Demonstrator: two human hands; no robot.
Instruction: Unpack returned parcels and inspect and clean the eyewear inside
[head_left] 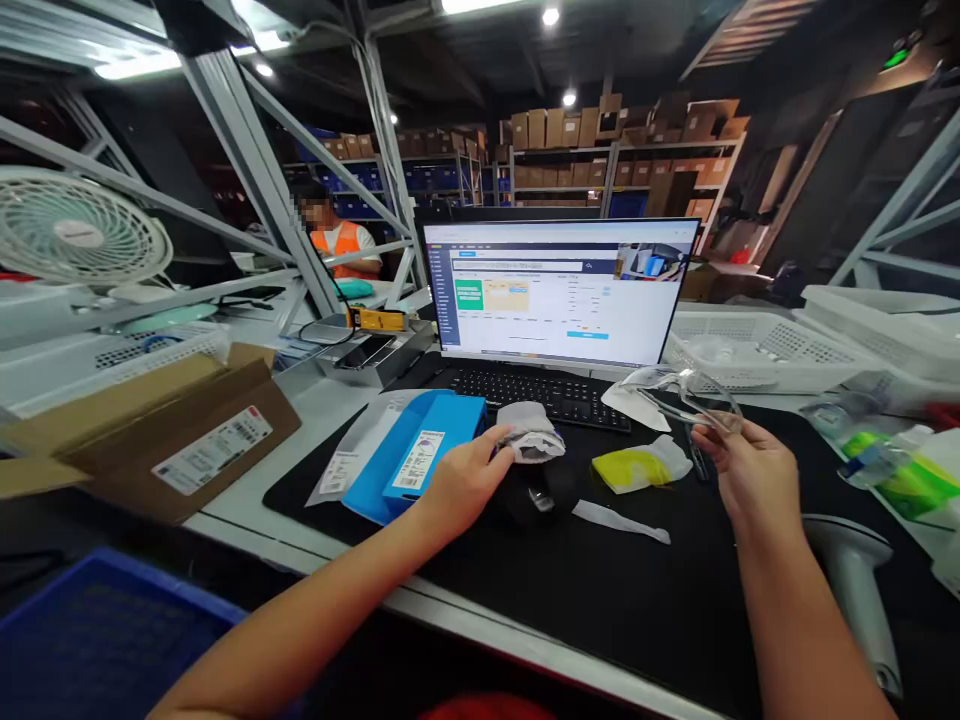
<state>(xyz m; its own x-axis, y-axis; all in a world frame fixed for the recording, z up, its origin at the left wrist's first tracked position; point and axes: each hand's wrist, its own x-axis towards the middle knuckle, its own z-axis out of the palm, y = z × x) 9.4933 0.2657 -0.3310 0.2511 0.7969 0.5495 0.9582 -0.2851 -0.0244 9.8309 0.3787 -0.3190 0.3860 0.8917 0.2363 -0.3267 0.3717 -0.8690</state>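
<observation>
My left hand [466,480] rests on the black mat [600,580], its fingers pinching a folded grey cloth pouch [529,432] that lies in front of the keyboard [544,392]. Beside that hand lies a blue box [424,450] with a white label. A black object [536,495] sits under the pouch. My right hand [739,462] is raised over the mat and grips clear safety glasses [686,392] by one temple. A yellow item in a clear bag [637,467] lies between the hands.
A lit monitor [559,292] stands behind the keyboard. An open cardboard box [161,425] and a fan [75,232] are on the left, white trays [757,350] on the right, a barcode scanner [855,590] at near right. A blue crate [97,640] sits below. A person in an orange vest [341,245] works farther back.
</observation>
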